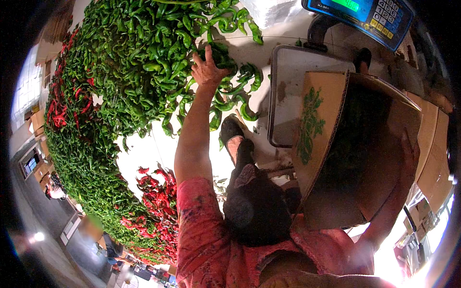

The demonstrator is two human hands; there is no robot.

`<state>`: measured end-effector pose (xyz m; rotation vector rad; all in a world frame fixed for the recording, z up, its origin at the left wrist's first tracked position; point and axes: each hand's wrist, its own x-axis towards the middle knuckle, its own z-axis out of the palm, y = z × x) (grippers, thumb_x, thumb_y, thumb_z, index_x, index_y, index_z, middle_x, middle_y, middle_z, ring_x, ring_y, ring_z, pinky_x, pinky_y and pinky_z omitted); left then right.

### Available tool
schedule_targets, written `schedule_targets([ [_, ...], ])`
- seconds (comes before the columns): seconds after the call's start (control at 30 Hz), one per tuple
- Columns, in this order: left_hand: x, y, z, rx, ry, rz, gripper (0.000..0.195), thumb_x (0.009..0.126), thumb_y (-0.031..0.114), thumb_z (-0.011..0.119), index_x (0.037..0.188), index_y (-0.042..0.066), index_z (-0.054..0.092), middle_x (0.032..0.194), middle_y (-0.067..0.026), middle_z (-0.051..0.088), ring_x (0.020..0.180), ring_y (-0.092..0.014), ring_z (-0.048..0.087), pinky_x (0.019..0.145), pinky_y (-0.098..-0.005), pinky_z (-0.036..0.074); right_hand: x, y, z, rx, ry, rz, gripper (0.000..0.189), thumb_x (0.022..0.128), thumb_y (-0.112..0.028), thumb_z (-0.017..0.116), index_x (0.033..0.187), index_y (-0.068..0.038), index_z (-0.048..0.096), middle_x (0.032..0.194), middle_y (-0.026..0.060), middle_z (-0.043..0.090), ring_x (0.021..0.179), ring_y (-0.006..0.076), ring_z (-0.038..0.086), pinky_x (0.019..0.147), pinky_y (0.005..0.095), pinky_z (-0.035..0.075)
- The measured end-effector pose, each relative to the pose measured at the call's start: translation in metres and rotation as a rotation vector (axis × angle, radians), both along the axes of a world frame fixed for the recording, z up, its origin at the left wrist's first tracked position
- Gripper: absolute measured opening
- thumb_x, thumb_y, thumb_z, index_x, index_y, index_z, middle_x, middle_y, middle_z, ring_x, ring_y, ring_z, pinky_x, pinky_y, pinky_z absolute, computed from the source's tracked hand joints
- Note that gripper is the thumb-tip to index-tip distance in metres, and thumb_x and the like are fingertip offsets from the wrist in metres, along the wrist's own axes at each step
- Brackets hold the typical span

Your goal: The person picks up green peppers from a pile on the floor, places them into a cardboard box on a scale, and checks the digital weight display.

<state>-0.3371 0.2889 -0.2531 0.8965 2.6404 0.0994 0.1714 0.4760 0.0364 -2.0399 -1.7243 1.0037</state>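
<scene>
My left hand is stretched out over the near edge of a large heap of green chili peppers. Its fingers are spread, back upward, and I see nothing held in it; what lies beneath the palm is hidden. A cardboard box with a green printed plant design leans tilted toward my body, its mouth facing up. Deep shadow fills the box, so its contents are hard to make out. Along the box's right wall lies my right hand, dim in the shadow, holding that side.
Beside the box is the metal platform of a weighing scale, with its lit display and keypad above. Red peppers lie nearer my left side. My shoe stands by loose peppers. Another person is at the lower left.
</scene>
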Motion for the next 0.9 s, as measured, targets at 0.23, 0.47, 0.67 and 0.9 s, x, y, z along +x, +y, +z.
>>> schedule_targets([
  [0.23, 0.011, 0.01, -0.002, 0.195, -0.067, 0.183, 0.103, 0.062, 0.041, 0.088, 0.148, 0.032, 0.033, 0.153, -0.0233, 0.026, 0.128, -0.051, 0.044, 0.103, -0.0542, 0.045, 0.046, 0.005, -0.009, 0.074, -0.282, 0.139, 0.07, 0.085, -0.055, 0.069, 0.135, -0.007, 0.059, 0.139, 0.0208, 0.051, 0.13, 0.0349, 0.046, 0.111, 0.0462, 0.034],
  [0.47, 0.006, 0.011, -0.011, 0.327, -0.064, 0.242, 0.096, 0.063, 0.031, 0.085, 0.146, 0.032, 0.038, 0.152, -0.0249, 0.028, 0.131, -0.051, 0.039, 0.1, -0.0535, 0.047, 0.067, 0.005, -0.018, 0.075, -0.402, 0.349, 0.046, 0.096, -0.02, 0.053, 0.141, -0.023, 0.054, 0.143, 0.0134, 0.051, 0.135, 0.0347, 0.043, 0.114, 0.0437, 0.034],
  [0.67, 0.018, 0.011, -0.009, 0.248, 0.105, 0.117, 0.1, 0.062, 0.022, 0.087, 0.148, 0.032, 0.037, 0.155, -0.0225, 0.023, 0.123, -0.049, 0.046, 0.095, -0.0518, 0.051, 0.059, 0.008, -0.016, 0.011, -0.273, 0.133, 0.039, 0.1, -0.019, 0.053, 0.139, -0.022, 0.057, 0.14, 0.0183, 0.052, 0.131, 0.0339, 0.048, 0.113, 0.0407, 0.035],
  [0.9, -0.003, 0.002, -0.033, 0.433, 0.084, 0.097, 0.094, 0.061, 0.022, 0.089, 0.143, 0.028, 0.042, 0.152, -0.0254, 0.025, 0.127, -0.048, 0.044, 0.1, -0.0501, 0.048, 0.054, 0.003, -0.017, 0.042, -0.054, 0.029, 0.078, 0.081, -0.055, 0.073, 0.138, -0.005, 0.055, 0.14, 0.0213, 0.051, 0.131, 0.0358, 0.046, 0.111, 0.0467, 0.034],
])
